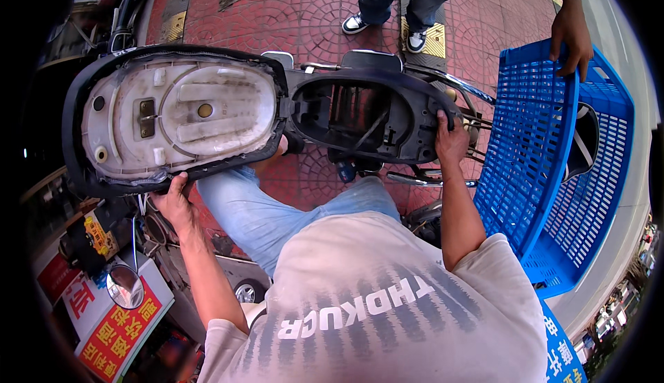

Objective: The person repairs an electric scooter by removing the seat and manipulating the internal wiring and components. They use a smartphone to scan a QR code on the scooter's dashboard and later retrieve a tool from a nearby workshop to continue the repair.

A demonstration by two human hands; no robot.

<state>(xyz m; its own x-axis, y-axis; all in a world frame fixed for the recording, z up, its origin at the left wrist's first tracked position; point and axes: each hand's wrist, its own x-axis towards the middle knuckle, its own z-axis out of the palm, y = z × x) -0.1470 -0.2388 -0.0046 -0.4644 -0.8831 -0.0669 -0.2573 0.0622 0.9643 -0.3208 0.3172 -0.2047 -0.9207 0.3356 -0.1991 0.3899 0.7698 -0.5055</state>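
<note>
A scooter's seat [173, 113] is flipped up, showing its whitish plastic underside inside a black rim. My left hand [173, 199] grips the seat's lower edge. The open black under-seat compartment [360, 116] lies to the right of it. My right hand [451, 137] rests on the compartment's right rim, fingers curled over the edge. My knees in light blue jeans sit below the compartment.
Another person stands at the top on the red paving; one of that person's hands [573, 37] holds a large blue plastic crate [546, 154] at the right. A round mirror [124, 286] and red-yellow signs lie at lower left. Chrome rack bars [456, 82] stick out beside the crate.
</note>
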